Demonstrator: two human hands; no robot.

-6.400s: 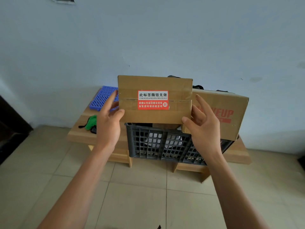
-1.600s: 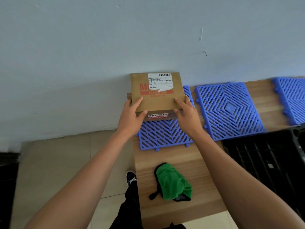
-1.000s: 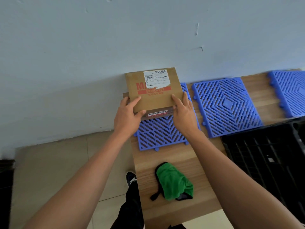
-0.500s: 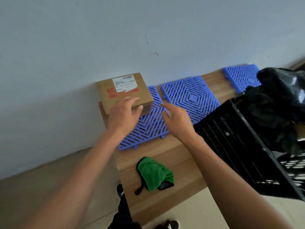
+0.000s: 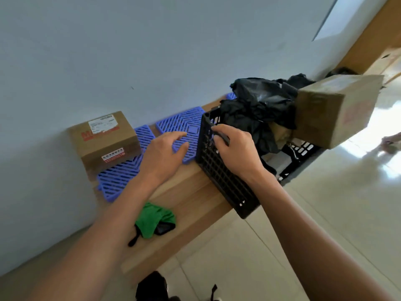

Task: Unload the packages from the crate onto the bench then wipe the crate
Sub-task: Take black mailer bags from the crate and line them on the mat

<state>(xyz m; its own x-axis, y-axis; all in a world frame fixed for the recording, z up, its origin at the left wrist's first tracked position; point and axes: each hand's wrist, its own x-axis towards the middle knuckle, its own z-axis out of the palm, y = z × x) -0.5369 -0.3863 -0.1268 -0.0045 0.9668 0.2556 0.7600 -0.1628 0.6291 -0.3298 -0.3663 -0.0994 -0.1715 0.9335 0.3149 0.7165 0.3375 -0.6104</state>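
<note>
Crate: the black plastic crate with grid walls point(image 5: 219, 170) sits on the long wooden bench point(image 5: 195, 205) by the wall, and I use it as my marker

My right hand: my right hand point(image 5: 235, 149) is at the crate's near top rim, fingers curled over the edge; I cannot tell if it truly grips it

My left hand: my left hand point(image 5: 163, 155) hangs just left of the crate, fingers loose and spread, holding nothing, over a blue plastic grid mat point(image 5: 121, 177)

Done so far: a brown cardboard box with a white label point(image 5: 104, 140) lies on the bench well to the left of the crate

Still inside: a crumpled black plastic bag point(image 5: 258, 105) fills the crate's middle, and a big brown cardboard box point(image 5: 334, 109) sticks up at its far right end

What matters next: the bag lies just right of my right hand, so that hand is nearer; the big box is farther right

For later: a green cloth point(image 5: 154, 220) lies on the bench, left of the crate
</note>
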